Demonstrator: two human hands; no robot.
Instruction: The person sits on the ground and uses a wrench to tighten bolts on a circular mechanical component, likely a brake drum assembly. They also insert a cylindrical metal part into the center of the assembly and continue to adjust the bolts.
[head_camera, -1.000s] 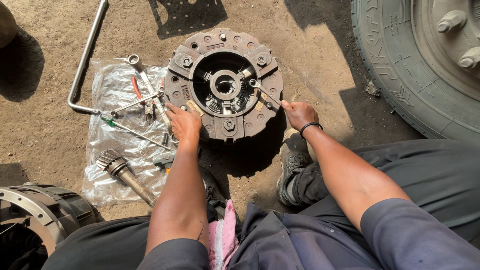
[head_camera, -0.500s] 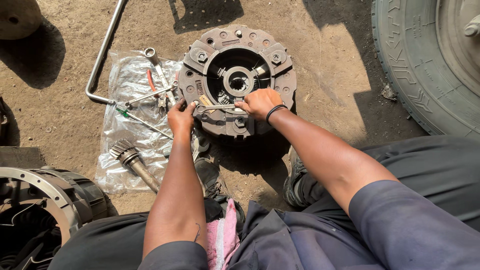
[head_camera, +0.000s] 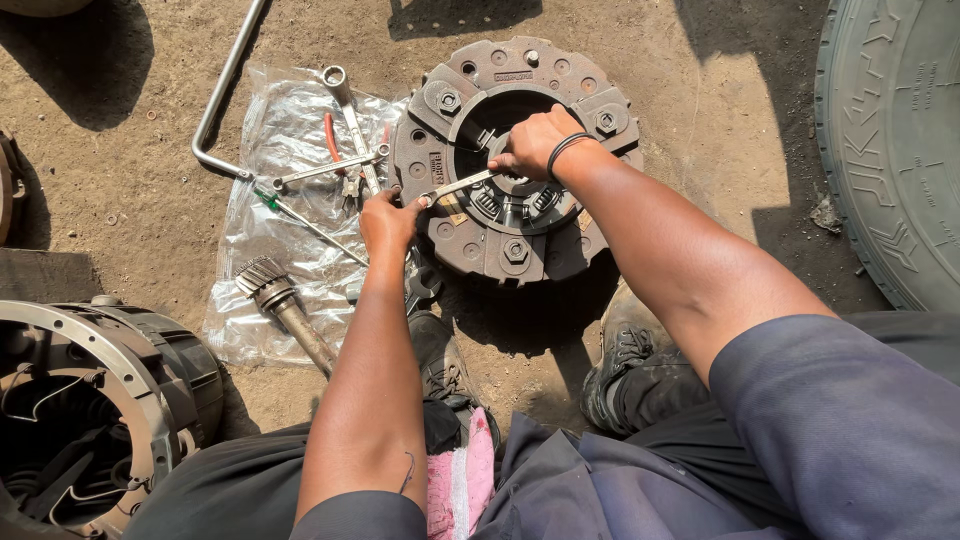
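The round clutch plate (head_camera: 515, 160) lies flat on the dirt ground (head_camera: 120, 180) before my feet, a plastic sheet (head_camera: 290, 210) of tools just beside it. My right hand (head_camera: 535, 140) and left hand (head_camera: 388, 220) each have a grip closed on one end of a slim wrench (head_camera: 462, 185) laid across it.

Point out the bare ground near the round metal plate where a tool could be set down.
Bare dirt lies between the round plate and the tyre, and left of the plastic sheet. The sheet is crowded with tools; both hands, left and right, occupy the plate.
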